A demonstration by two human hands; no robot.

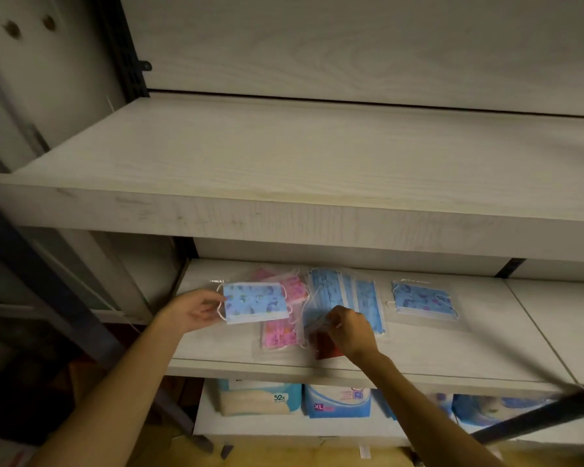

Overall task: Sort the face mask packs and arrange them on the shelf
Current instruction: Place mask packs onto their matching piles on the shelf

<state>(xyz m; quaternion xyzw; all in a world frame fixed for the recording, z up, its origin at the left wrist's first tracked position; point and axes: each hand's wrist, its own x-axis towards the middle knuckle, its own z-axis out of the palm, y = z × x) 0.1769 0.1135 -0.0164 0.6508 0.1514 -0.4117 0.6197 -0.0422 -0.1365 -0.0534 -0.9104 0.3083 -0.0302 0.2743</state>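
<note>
The face mask packs point(321, 308) are lying in a loose, overlapping heap on the middle shelf point(452, 352), blue prints mixed with pink ones point(279, 333), while one blue printed pack point(423, 301) is sitting apart to the right. Each looks light, thin and floppy inside a slick clear sleeve, so the packs are likely sliding over one another and bending when lifted by a corner; taking hold along a short edge seems safest. The left hand point(196, 309) is gripping a blue printed pack point(254, 302) at its left edge, thumb and fingers curled round it. The right hand point(349, 328) is pinching, fingertips together, at a clear sleeve edge among the plain blue packs point(338, 291).
</note>
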